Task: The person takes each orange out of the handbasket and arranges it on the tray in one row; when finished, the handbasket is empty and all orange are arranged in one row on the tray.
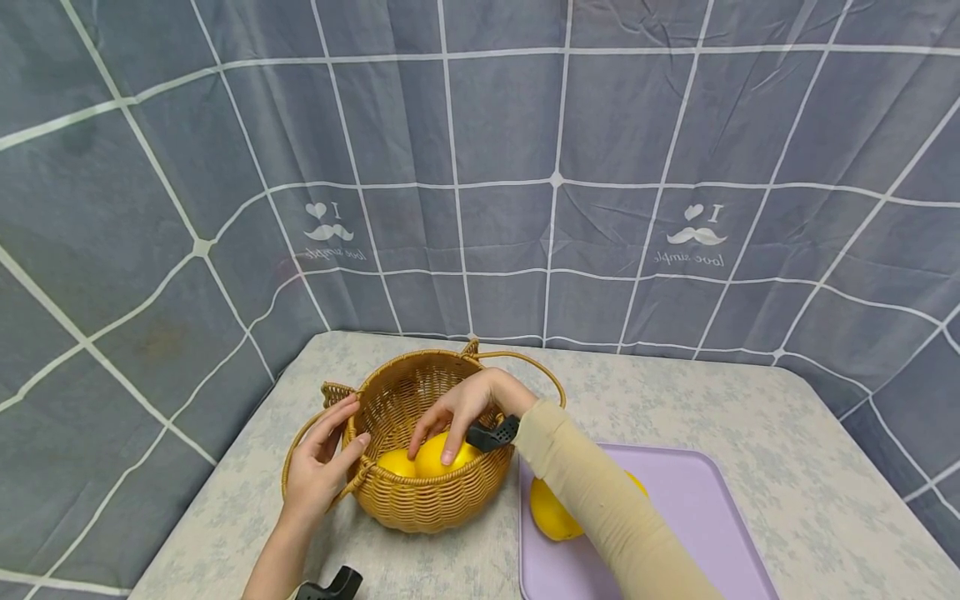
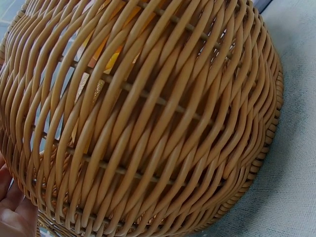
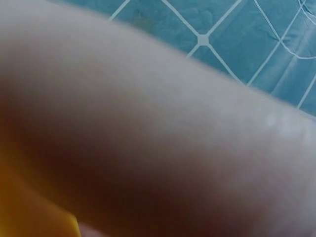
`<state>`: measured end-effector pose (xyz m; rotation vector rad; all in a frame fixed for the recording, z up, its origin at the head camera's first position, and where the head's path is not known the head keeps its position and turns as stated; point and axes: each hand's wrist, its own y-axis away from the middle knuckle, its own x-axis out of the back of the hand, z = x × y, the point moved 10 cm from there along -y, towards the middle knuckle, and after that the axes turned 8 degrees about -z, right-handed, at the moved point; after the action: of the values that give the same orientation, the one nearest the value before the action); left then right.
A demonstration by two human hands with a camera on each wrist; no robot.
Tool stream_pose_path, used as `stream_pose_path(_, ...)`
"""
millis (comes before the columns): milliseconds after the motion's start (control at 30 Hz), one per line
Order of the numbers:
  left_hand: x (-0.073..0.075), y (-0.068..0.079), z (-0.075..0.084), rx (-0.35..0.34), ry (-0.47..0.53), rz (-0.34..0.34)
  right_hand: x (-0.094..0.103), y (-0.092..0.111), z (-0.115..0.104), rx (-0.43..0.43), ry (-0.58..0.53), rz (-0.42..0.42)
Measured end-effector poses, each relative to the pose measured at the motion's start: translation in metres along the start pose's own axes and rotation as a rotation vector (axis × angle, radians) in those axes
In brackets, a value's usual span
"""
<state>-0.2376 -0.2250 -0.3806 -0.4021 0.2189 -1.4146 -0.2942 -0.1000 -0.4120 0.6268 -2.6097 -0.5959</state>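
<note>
A round wicker basket point(image 1: 427, 508) stands on the table with its opening tilted toward me. My left hand point(image 1: 318, 462) holds its left rim, thumb on the edge and fingers by the handle's base. In the left wrist view the woven wall point(image 2: 148, 118) fills most of the picture, with part of the left hand point(image 2: 17, 212) at the lower left. Inside the basket, my right hand point(image 1: 457, 417) grips a yellow lemon point(image 1: 435, 457) from above. Another lemon point(image 1: 396, 463) lies beside it. The right wrist view shows mostly blurred forearm, with yellow point(image 3: 29, 212) at the lower left.
Right of the basket lies a lilac tray point(image 1: 686, 492) bearing yellow fruit point(image 1: 553, 512), partly covered by my right sleeve point(image 1: 600, 508). One thin basket handle point(image 1: 536, 362) arches out to the right. A grey checked curtain point(image 1: 502, 225) hangs behind the table point(image 1: 780, 417).
</note>
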Motion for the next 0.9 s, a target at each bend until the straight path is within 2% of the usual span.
stream_pose_path(167,0.000,0.001,0.000,-0.007,0.010,0.000,0.000,0.001,-0.002,0.007,0.019,0.005)
stream_pose_path(433,0.000,0.001,-0.003,0.018,-0.008,0.006,0.001,0.004,-0.003,0.036,-0.060,0.050)
stream_pose_path(900,0.001,0.001,-0.006,0.042,-0.024,0.003,0.010,0.007,-0.012,0.133,0.012,0.130)
